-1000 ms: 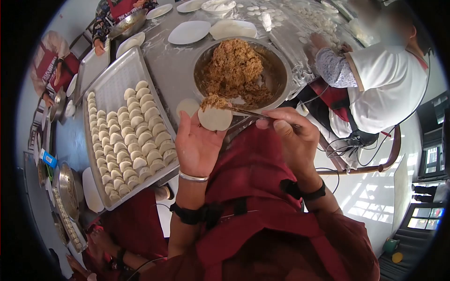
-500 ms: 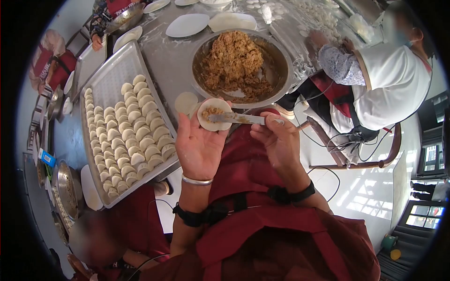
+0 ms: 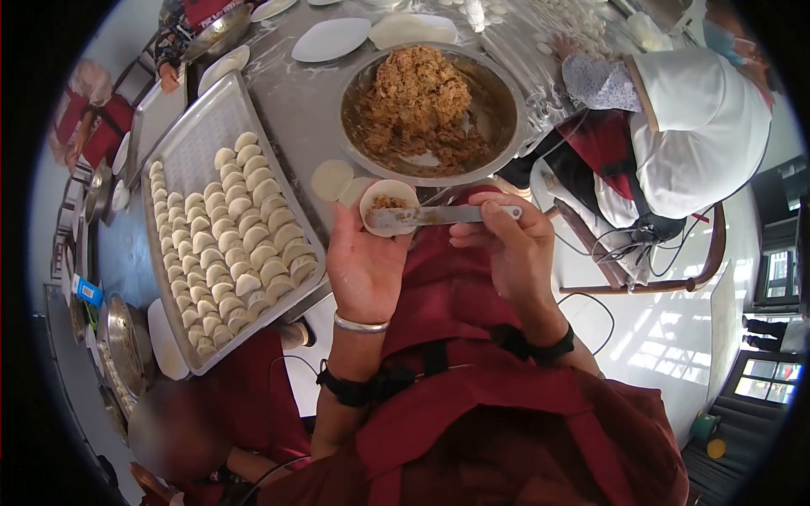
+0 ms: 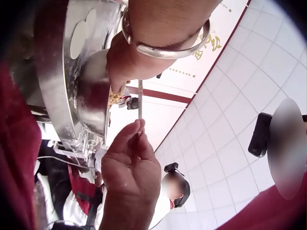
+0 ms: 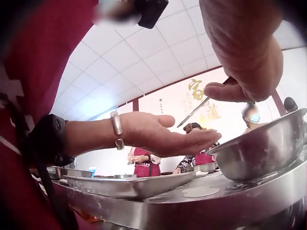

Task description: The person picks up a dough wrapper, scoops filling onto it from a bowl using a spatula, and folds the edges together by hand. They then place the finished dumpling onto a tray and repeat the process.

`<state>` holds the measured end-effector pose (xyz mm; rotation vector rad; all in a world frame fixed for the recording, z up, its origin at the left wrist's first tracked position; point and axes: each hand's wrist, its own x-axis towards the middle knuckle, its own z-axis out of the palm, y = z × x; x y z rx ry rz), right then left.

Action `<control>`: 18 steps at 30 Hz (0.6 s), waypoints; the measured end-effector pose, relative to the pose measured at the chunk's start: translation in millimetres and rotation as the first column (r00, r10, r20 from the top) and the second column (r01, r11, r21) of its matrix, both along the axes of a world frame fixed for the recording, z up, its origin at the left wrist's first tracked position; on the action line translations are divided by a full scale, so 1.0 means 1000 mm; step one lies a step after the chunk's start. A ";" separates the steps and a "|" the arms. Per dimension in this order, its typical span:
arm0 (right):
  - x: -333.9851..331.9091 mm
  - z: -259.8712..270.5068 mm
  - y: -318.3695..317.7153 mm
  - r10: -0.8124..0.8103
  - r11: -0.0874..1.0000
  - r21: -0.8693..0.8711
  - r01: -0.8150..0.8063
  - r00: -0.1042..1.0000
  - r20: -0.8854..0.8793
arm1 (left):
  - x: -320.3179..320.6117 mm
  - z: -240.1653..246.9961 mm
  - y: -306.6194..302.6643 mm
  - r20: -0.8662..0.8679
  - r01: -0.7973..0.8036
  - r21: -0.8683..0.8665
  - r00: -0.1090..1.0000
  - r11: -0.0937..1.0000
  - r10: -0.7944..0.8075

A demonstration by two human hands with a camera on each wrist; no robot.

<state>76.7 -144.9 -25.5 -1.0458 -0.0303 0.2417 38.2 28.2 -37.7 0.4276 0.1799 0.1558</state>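
My left hand lies palm up, fingers extended, carrying a round dough wrapper. A small heap of brown filling sits in the wrapper's middle. Between thumb and fingers, my right hand pinches the handle of a flat metal spatula, whose blade end rests in the wrapper by the filling. In the right wrist view, the spatula slants down toward the left palm. Just beyond the hands stands a steel bowl with a large mound of filling.
Left of the hands, a metal tray holds rows of folded dumplings. Loose wrappers lie on the steel table between tray and bowl. White plates stand farther back. A seated person in white is at the right.
The spatula came from above the wrapper's far edge down onto it, and the filling is now pressed in the wrapper's middle. The spatula has shifted slightly in the right hand's fingers.
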 end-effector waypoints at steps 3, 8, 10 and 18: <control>0.007 -0.010 0.004 -0.090 0.995 -0.034 0.090 0.996 0.002 | -0.002 0.005 -0.002 0.011 -0.001 0.024 1.000 1.000 0.001; 0.008 -0.015 -0.006 -0.039 0.999 -0.006 0.039 0.998 -0.045 | -0.005 0.003 -0.001 0.027 0.003 0.014 1.000 1.000 -0.003; 0.008 -0.012 -0.011 -0.057 0.998 -0.010 0.057 0.998 -0.030 | -0.004 -0.002 0.002 0.033 -0.002 0.014 0.999 1.000 0.002; 0.009 -0.015 -0.008 -0.096 0.995 0.009 0.097 0.994 -0.054 | -0.006 -0.001 -0.002 0.037 0.001 -0.018 0.999 1.000 0.000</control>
